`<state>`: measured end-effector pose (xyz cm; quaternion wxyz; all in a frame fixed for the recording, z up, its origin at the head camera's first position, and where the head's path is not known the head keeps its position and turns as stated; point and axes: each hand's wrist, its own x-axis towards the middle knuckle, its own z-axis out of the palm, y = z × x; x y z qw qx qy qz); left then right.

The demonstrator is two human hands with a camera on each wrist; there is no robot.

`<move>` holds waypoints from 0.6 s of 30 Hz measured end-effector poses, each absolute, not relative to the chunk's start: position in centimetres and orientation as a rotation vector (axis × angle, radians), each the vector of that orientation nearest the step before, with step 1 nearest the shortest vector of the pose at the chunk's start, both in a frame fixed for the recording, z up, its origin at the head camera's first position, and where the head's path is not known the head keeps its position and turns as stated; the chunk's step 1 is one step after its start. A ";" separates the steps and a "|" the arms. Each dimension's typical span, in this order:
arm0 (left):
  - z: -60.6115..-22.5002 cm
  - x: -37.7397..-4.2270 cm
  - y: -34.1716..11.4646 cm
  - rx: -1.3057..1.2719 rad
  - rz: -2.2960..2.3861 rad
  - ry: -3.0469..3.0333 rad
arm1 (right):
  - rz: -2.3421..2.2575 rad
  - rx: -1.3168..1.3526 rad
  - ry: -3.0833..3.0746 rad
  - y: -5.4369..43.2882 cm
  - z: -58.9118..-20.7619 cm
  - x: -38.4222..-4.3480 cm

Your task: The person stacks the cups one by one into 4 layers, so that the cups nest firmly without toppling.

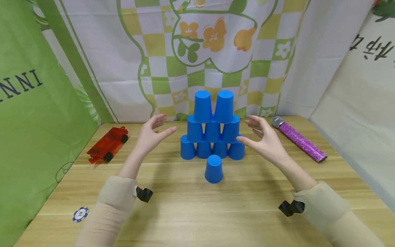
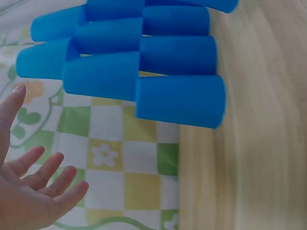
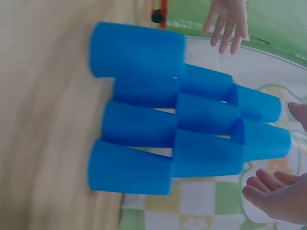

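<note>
Blue plastic cups, all upside down, are stacked in three tiers on the wooden table. The top tier is two cups, a left one (image 1: 202, 106) and a right one (image 1: 224, 106); three cups form the middle tier, with a wider row below. A single blue cup (image 1: 213, 169) stands in front of the stack. My left hand (image 1: 153, 132) hovers to the left of the stack, its fingers apart and holding nothing. On the other side, my right hand (image 1: 266, 139) is held in the air near the cups, fingers relaxed, also without anything in it.
A red transparent toy car (image 1: 108, 144) sits at the table's left. At the right lies a microphone (image 1: 298, 141) with a glittery purple handle. A blue-and-white poker chip (image 1: 80, 214) lies front left. Patterned cloth (image 1: 160, 68) hangs behind the table (image 1: 185, 219).
</note>
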<state>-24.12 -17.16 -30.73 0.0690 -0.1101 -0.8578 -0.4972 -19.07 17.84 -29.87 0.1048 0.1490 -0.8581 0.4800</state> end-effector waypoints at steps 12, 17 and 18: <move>-36.6 -25.9 -17.0 -0.292 -1.614 -2.678 | 1.428 0.621 -2.702 16.0 -35.1 -19.0; -37.9 -26.4 -16.4 -0.284 -1.609 -2.737 | 1.449 0.686 -2.747 15.1 -36.5 -19.2; -38.1 -26.5 -16.3 -0.293 -1.598 -2.747 | 1.456 0.695 -2.755 14.9 -36.7 -19.2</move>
